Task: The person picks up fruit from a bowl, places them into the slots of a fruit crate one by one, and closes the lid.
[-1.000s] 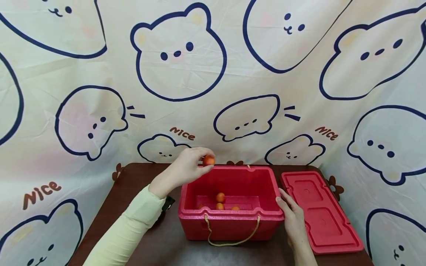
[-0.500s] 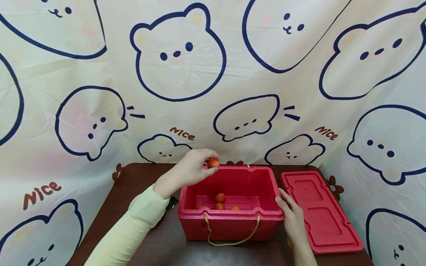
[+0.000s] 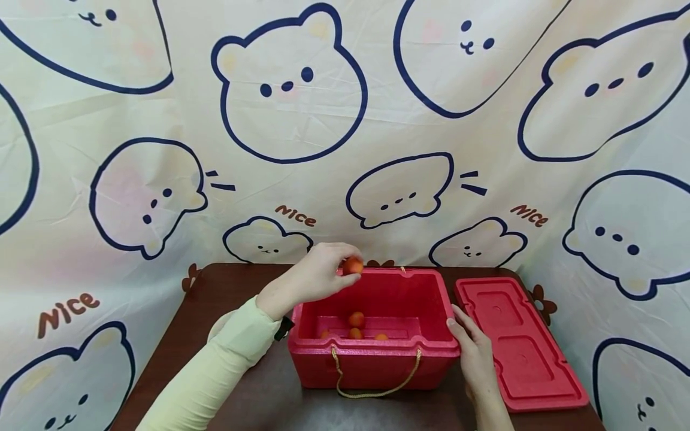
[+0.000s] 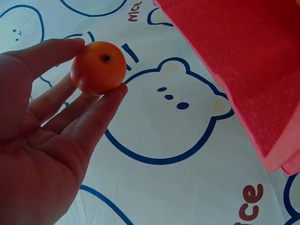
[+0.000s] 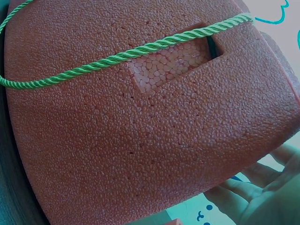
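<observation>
In the head view my left hand [image 3: 315, 276] is over the far left part of a red foam box [image 3: 372, 365], pinching a small orange-red fruit [image 3: 353, 266] above the rim. The left wrist view shows the round fruit [image 4: 99, 68] between thumb and fingertips, a dark dimple facing the camera. Several more such fruits lie on the box floor, one fruit [image 3: 356, 319] near the middle. My right hand [image 3: 474, 350] rests against the right end of the box, thumb by the front corner. The right wrist view has its fingers [image 5: 234, 194] along the box's edge.
A red lid [image 3: 523, 341] lies on the dark brown table [image 3: 259, 395] to the right of the box. Gold rope [image 3: 377, 395] hangs as a handle from the box front. Behind the table is a cream cloth [image 3: 291, 131] printed with bear faces.
My left hand has moved to the right, and slightly down, with the fruit in its grip. The right hand, the box and the lid stay where they were.
</observation>
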